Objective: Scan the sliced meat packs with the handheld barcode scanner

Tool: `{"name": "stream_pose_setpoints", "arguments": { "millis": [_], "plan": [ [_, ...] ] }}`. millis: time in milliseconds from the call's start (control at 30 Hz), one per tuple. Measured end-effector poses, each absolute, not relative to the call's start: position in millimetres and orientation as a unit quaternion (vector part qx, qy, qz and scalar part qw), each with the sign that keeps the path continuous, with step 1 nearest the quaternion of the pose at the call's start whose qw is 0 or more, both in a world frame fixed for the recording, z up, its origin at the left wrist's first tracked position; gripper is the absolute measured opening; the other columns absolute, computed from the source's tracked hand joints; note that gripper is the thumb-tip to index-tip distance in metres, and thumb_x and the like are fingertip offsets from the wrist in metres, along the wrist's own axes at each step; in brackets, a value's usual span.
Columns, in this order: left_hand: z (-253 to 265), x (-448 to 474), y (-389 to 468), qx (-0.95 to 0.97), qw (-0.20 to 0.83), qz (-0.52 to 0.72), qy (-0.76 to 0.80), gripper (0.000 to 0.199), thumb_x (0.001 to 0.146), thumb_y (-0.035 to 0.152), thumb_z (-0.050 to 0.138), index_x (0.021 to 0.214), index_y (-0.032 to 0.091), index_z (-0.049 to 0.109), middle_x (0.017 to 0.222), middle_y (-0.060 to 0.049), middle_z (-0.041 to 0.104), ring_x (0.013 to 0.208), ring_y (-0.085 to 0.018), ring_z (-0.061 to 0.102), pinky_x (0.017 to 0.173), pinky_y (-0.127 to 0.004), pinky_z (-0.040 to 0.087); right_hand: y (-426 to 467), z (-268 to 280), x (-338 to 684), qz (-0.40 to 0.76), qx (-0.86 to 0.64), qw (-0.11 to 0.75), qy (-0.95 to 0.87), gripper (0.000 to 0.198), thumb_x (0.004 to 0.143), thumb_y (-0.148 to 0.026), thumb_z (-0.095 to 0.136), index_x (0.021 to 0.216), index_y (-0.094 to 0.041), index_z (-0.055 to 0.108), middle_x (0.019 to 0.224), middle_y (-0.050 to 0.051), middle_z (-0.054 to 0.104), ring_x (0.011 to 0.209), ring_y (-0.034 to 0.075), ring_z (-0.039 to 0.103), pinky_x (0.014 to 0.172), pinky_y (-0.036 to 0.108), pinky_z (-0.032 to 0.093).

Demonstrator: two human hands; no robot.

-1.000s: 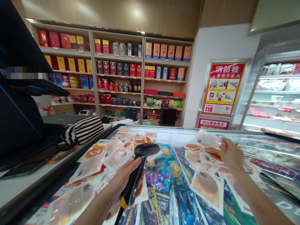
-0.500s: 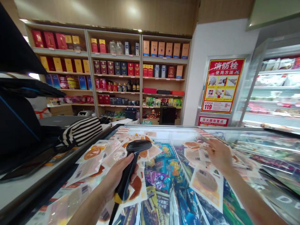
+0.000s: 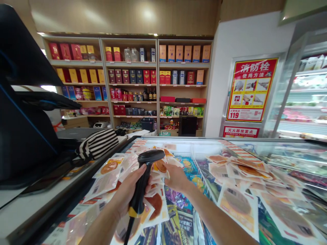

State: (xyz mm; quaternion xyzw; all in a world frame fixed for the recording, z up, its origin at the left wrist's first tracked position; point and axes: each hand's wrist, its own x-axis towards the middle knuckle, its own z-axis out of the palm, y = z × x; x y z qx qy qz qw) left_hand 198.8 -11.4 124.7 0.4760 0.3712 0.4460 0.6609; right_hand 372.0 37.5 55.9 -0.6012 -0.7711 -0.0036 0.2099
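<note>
Work looks under way, not finished — flat packets with round brown contents lie in two groups on the glass top of the chest freezer (image 3: 163, 138). Left group (image 3: 109, 167) spreads along the near left edge and around the scanner; right group (image 3: 251, 169) overlaps in a loose heap, with a few packets nearer the camera. Which ones are dealt with and which are left: can't tell, no mark separates them.

Left hand (image 3: 124, 192): fingers wrapped around the handle of the black-and-yellow scanner (image 3: 139, 194), thumb along its side, handle tilted, head up and facing away over the left group. Cord hangs from the handle's lower end.

Right hand (image 3: 178, 178): reaches across to just beside the scanner, fingers bent at the edge of a packet (image 3: 160, 166) in the left group. Fingertips partly hidden — pinching or only touching, can't tell.

Between the groups, colourful bags (image 3: 176, 198) show through the glass, next to a white wire divider (image 3: 202, 177). Worktop (image 3: 15, 217) runs along the left; striped bag (image 3: 102, 143) sits beyond, near the freezer's edge.
</note>
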Motion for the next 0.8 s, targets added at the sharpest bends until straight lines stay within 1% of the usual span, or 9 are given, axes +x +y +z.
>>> {"name": "stream_pose_setpoints", "arguments": {
  "millis": [100,200,267,367,433,500,633,700,800],
  "plan": [
    [124,199,-12,0.481,0.664,0.444,0.362,0.033,0.068,0.048,0.045,0.067,0.014,0.046,0.052,0.002,0.049,0.039,-0.006,0.041,0.038,-0.018,0.030,38,56,376,-0.054,-0.614,0.183,-0.766,0.031,0.072,-0.019,0.038,0.102,-0.020,0.048,0.091,0.005,0.060,0.084,0.017,0.052,0.072,0.027,0.034],
    [124,198,-12,0.485,0.666,0.446,0.349,0.030,0.069,0.045,0.046,0.067,0.015,0.045,0.051,0.002,0.050,0.039,-0.006,0.042,0.039,-0.017,0.030,35,53,388,-0.056,-0.616,0.197,-0.761,0.025,0.077,-0.024,0.033,0.085,-0.021,0.056,0.082,0.003,0.062,0.076,0.016,0.055,0.067,0.024,0.035],
    [125,198,-13,0.479,0.670,0.446,0.349,0.027,0.068,0.043,0.047,0.066,0.016,0.044,0.051,0.002,0.049,0.039,-0.006,0.042,0.039,-0.017,0.030,32,52,398,-0.045,-0.610,0.227,-0.757,0.026,0.077,-0.028,0.034,0.077,-0.021,0.059,0.078,0.002,0.063,0.075,0.015,0.055,0.066,0.024,0.036],
    [126,199,-14,0.470,0.678,0.445,0.348,0.026,0.068,0.042,0.048,0.068,0.016,0.045,0.050,0.003,0.048,0.039,-0.006,0.042,0.039,-0.017,0.030,26,50,412,-0.013,-0.593,0.319,-0.739,0.022,0.074,-0.028,0.040,0.073,-0.021,0.060,0.077,0.001,0.063,0.076,0.015,0.056,0.069,0.023,0.037],
    [126,200,-15,0.470,0.684,0.445,0.336,0.026,0.069,0.041,0.047,0.067,0.016,0.044,0.050,0.003,0.048,0.038,-0.006,0.042,0.038,-0.017,0.029,22,49,421,0.040,-0.574,0.380,-0.724,0.019,0.072,-0.030,0.043,0.072,-0.021,0.060,0.077,0.001,0.064,0.075,0.014,0.056,0.069,0.023,0.038],
    [126,201,-16,0.472,0.692,0.438,0.326,0.025,0.069,0.040,0.048,0.064,0.016,0.044,0.050,0.003,0.047,0.038,-0.005,0.041,0.038,-0.017,0.028,20,48,430,0.108,-0.558,0.417,-0.709,0.020,0.070,-0.034,0.045,0.070,-0.020,0.060,0.074,0.000,0.064,0.072,0.014,0.056,0.067,0.023,0.039],
    [124,201,-14,0.474,0.699,0.413,0.340,0.025,0.068,0.040,0.048,0.068,0.015,0.047,0.050,0.003,0.048,0.038,-0.006,0.042,0.037,-0.017,0.028,23,48,446,0.178,-0.574,0.490,-0.631,0.025,0.068,-0.041,0.043,0.063,-0.018,0.052,0.060,0.000,0.059,0.060,0.015,0.055,0.058,0.026,0.042],
    [122,201,-14,0.473,0.696,0.416,0.345,0.026,0.068,0.040,0.048,0.071,0.014,0.048,0.051,0.002,0.049,0.038,-0.006,0.042,0.037,-0.017,0.029,26,49,452,0.206,-0.579,0.538,-0.577,0.023,0.068,-0.041,0.042,0.066,-0.019,0.047,0.056,-0.001,0.056,0.056,0.015,0.054,0.054,0.027,0.043],
    [120,203,-15,0.478,0.708,0.405,0.328,0.028,0.068,0.041,0.048,0.075,0.014,0.049,0.050,0.002,0.049,0.038,-0.006,0.042,0.037,-0.017,0.030,28,50,459,0.246,-0.572,0.591,-0.513,0.020,0.068,-0.039,0.042,0.075,-0.020,0.041,0.057,-0.002,0.055,0.052,0.015,0.054,0.050,0.029,0.045]
  ]
}}
